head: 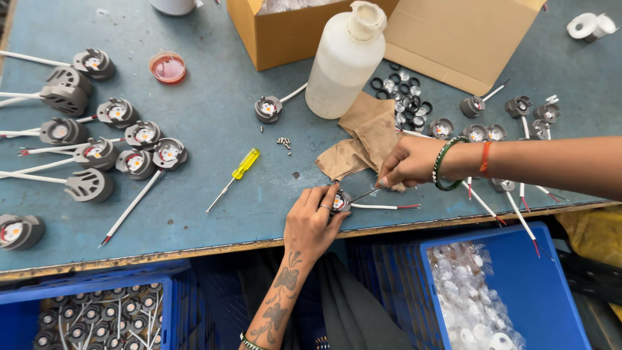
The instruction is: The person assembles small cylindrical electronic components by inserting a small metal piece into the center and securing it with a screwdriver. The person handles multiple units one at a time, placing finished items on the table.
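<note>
Left hand (313, 220) closed around a small grey round fitting (340, 201), pinched between thumb and fingers at the near edge of the table, just right of centre; fitting's pale face turned up, a white lead with a red tip (383, 207) trailing off to the right. Right hand (407, 162) pinched narrow on a thin tool (366, 193), probably a fine driver or probe, tip angled down-left into the fitting's rim; exact contact point too small to tell. Best kept steady: fitting braced flat on the table, tool held low and near its tip, pressure light so the tip does not skid off onto the lead or the fingers. Green bangles and an orange thread on the right wrist. Just beyond the hands, a crumpled brown cloth (363, 139); left of it a few loose screws (283, 141) and a yellow-handled screwdriver (240, 170) lying free. Farther off, a translucent white plastic bottle (345, 61) upright, with two open cardboard boxes (285, 32) behind. Small black rings and clear lenses (402, 94) scattered right of the bottle. More grey fittings with white leads in a cluster at the left (113, 146) and another at the right (505, 120). Small red dish (168, 67) at far left. Surface a worn blue-grey table (207, 110) with a scuffed near edge. Below it, blue crates: left one (165, 304) with finished fittings, right one (551, 291) with clear plastic parts.
</note>
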